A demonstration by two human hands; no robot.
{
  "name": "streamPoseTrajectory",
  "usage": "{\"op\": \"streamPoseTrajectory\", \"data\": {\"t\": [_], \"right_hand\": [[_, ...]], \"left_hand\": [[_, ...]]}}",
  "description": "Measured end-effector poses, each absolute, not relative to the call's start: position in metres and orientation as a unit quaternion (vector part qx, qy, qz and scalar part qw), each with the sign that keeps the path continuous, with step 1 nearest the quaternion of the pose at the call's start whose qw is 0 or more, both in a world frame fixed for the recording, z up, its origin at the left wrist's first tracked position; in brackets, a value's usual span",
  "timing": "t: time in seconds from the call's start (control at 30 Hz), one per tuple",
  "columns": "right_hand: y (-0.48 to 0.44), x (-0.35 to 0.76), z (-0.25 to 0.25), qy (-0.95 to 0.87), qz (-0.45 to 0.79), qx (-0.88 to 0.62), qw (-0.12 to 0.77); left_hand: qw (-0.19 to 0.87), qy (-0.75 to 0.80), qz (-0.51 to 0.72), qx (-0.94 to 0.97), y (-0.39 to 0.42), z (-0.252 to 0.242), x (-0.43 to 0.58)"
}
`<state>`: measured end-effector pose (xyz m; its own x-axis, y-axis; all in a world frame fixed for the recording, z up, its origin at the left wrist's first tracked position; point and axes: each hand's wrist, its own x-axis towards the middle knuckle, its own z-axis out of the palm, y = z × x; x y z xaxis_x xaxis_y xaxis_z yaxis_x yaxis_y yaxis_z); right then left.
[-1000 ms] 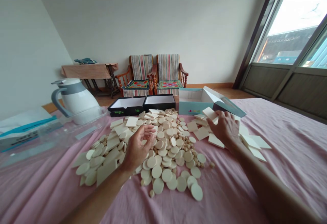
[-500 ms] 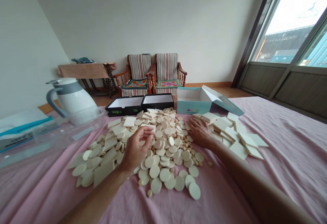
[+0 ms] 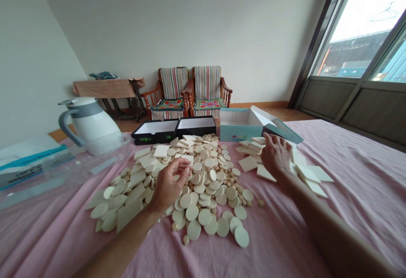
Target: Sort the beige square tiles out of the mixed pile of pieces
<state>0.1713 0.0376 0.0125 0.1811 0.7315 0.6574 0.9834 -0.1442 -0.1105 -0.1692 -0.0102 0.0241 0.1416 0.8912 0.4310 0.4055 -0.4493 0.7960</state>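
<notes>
Loosely curls at the left hand point(image 3: 169, 185), with fingertips near the thumb, over the heap of round discs point(image 3: 212, 175) (cannot tell whether pinching the pale tile point(image 3: 190, 158) just beyond). Bends downward at the right hand point(image 3: 277, 157), over scattered square tiles point(image 3: 249, 164); cannot tell, past the knuckles, whether gripping one. Faces mostly upward with the discs, with some tipped; slants variously with the tiles, corners aimed nearward or fanning rightward. Rests on a pink cloth point(image 3: 269, 244), creased in long folds. Borders, at the far side, two black boxes point(image 3: 155, 138) and a pale blue box point(image 3: 240, 133), and at left a white jug point(image 3: 95, 121). Opens beyond onto a room with two wooden chairs point(image 3: 174, 83), a cloth-draped table point(image 3: 103, 88), a pale wall point(image 3: 203, 20) and a bright window point(image 3: 358, 50).
</notes>
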Motion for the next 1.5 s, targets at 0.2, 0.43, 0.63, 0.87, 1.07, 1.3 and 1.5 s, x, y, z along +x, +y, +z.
{"op": "streamPoseTrajectory", "data": {"t": [0.2, 0.43, 0.63, 0.87, 1.07, 1.3, 1.5], "right_hand": [[0.033, 0.151, 0.003, -0.734, -0.169, -0.616, 0.23], [0.026, 0.132, -0.008, -0.771, -0.156, -0.61, 0.094], [0.028, 0.142, -0.007, -0.717, -0.187, -0.667, 0.081], [0.022, 0.136, 0.006, -0.705, -0.247, -0.646, 0.16], [0.018, 0.119, 0.003, -0.779, -0.199, -0.551, 0.224], [0.018, 0.117, -0.004, -0.799, -0.156, -0.534, 0.228], [0.017, 0.118, -0.006, -0.812, -0.129, -0.521, 0.23]], "left_hand": [[0.261, 0.458, 0.469, 0.709, -0.01, 0.025, -0.169], [0.247, 0.466, 0.467, 0.709, -0.01, 0.025, -0.169], [0.24, 0.474, 0.474, 0.702, -0.007, 0.022, -0.173], [0.209, 0.48, 0.476, 0.707, -0.008, 0.019, -0.171], [0.112, 0.48, 0.453, 0.743, -0.013, 0.032, -0.17], [0.037, 0.544, 0.28, 0.79, 0.034, 0.066, -0.224], [0.07, 0.578, 0.229, 0.78, 0.083, 0.055, -0.261]]}}
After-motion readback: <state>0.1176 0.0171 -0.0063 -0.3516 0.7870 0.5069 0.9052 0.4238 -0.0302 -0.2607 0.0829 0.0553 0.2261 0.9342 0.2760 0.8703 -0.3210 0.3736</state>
